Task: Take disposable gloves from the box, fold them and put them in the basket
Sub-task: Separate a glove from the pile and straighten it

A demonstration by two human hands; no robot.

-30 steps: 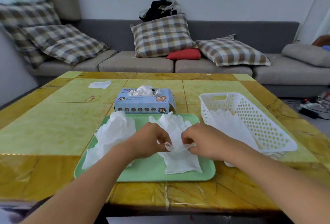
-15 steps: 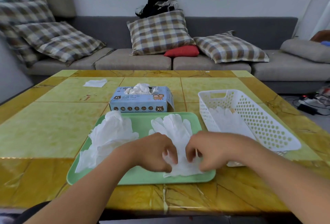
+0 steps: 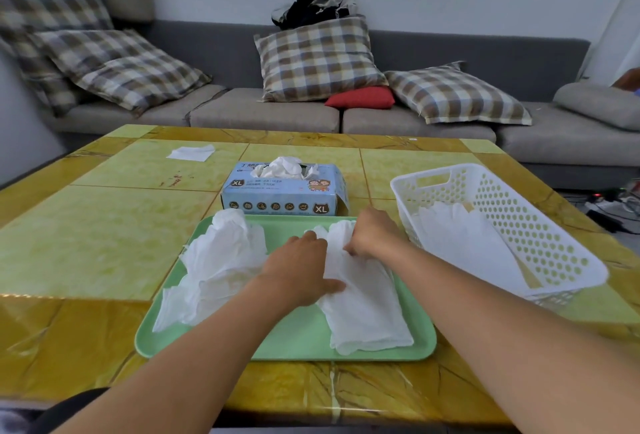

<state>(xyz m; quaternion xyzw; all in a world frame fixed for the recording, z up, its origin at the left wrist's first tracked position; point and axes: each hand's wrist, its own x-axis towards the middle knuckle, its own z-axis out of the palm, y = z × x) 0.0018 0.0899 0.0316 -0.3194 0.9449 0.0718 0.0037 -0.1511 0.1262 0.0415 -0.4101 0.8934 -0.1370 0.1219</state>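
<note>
Glove, flat on green tray: left hand presses it open-palmed, right hand pinches its finger end; advise folding squarely, edges aligned, before transfer to basket.

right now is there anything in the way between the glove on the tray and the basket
Nothing visible stands between them. The glove lies flat on the green tray under both hands, and the white basket sits just to its right. Only the tray's low rim and the basket's near wall must be cleared.
</note>
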